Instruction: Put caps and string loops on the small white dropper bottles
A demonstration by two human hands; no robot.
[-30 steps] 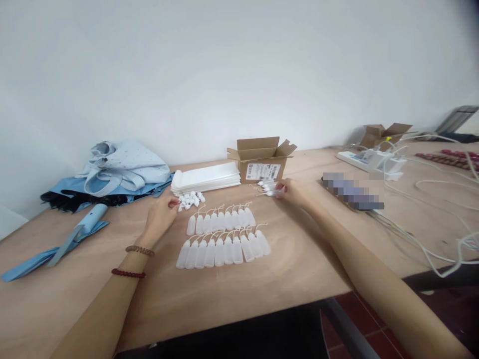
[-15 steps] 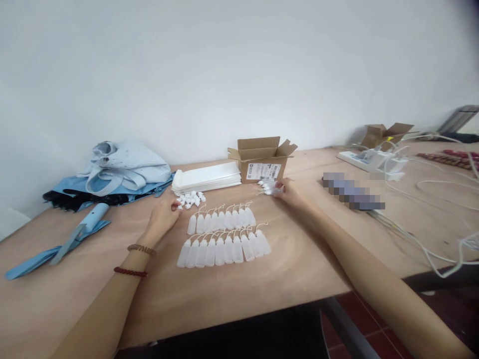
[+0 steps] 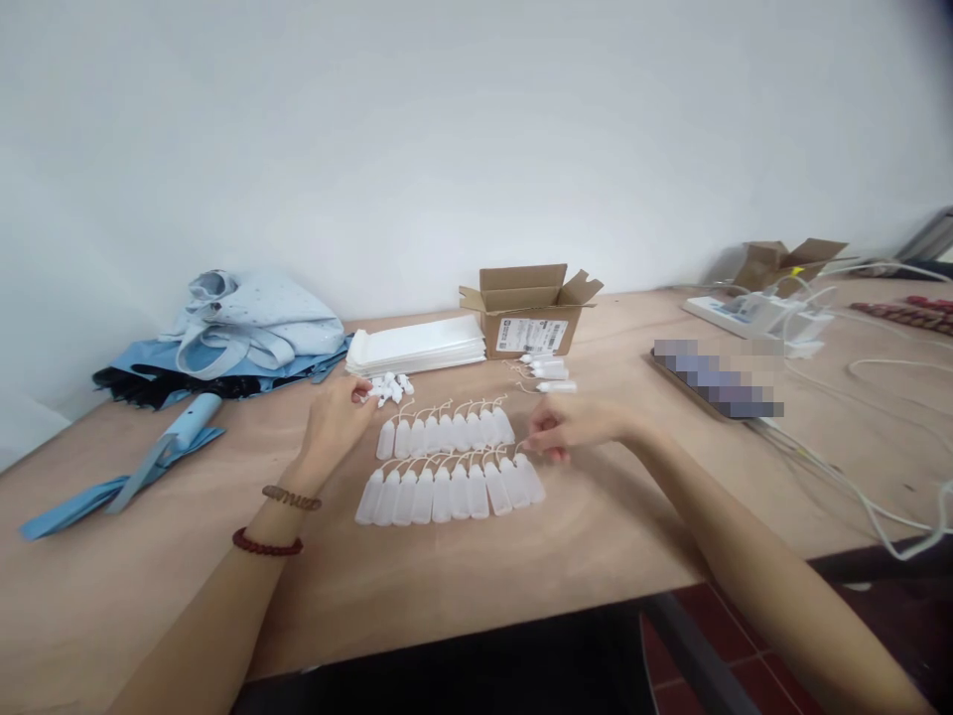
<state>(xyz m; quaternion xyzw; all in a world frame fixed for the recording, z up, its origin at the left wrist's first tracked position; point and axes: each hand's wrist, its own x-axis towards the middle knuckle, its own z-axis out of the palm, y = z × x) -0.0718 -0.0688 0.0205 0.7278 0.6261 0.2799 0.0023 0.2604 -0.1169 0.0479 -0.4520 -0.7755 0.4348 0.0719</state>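
Observation:
Two rows of small translucent white bottles lie on the table, a thin cream string at each neck. At the right end of the front row, my right hand has its fingers pinched together, fingertips at the last bottle's string. Whether they grip it is hidden. My left hand rests at a heap of small white caps or knotted pieces, thumb and finger closed at its left edge on one of them. Beyond my right hand lie a few more stringed bottles, apart from the rows.
An open cardboard box stands at the back beside a stack of flat white packets. A folded blue umbrella and pale cloth bag lie left. Rightward are a blurred-out phone, a power strip and loose cables.
My right hand has moved away from the loose bottles by the box, leaving them on the table, and come nearer to the front row's right end. My left hand stays by the white heap.

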